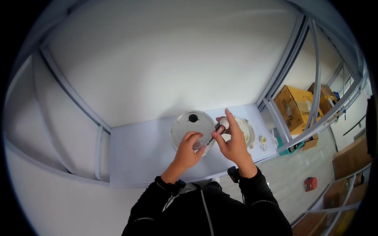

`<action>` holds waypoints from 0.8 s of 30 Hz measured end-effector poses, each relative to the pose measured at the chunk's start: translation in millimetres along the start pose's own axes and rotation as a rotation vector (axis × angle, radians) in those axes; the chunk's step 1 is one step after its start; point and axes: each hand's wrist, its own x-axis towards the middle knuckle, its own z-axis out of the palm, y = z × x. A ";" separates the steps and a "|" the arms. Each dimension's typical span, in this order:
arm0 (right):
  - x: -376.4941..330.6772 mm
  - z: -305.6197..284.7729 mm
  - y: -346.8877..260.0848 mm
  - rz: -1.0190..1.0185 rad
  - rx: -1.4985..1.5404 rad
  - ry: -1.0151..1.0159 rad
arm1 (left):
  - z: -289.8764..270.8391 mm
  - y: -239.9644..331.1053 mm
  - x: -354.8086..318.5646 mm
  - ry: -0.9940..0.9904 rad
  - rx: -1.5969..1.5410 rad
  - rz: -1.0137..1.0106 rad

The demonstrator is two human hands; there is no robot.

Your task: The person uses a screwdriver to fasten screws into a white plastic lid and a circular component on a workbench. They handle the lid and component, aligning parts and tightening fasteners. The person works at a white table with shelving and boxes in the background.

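Observation:
A round grey housing (182,125), with a black circle near its far edge and rows of fine marks, lies on the white table. My left hand (189,151) is on its near side, fingers bent onto the surface and thumb low by the rim, gripping it. Over the housing's right edge, my right hand (233,143) is closed around a small red, black and white handheld tool (221,126), perhaps an electric screwdriver. The tool's tip points down toward the housing near my left fingers; whether it touches cannot be made out.
Right of my right hand lies a round cream-white part (247,131), partly covered. Two small round pieces (263,142) sit near the right end of the white table (138,151). Metal frame posts (281,59) flank it. Cardboard boxes (295,110) and a red stool (310,184) stand right.

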 end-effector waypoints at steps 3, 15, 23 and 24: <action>-4.2 0.3 5.2 -0.033 -0.013 0.080 | -9.2 0.5 0.1 0.114 -0.016 0.064; -5.5 0.2 5.5 -0.159 0.114 0.196 | -41.8 -35.5 0.8 0.120 0.494 -0.182; -5.2 -2.3 5.8 -0.158 0.159 0.204 | -35.3 -35.3 9.1 0.058 0.533 -0.154; -6.0 -2.5 7.5 -0.161 0.157 0.213 | -34.5 -32.3 11.3 0.067 0.528 -0.120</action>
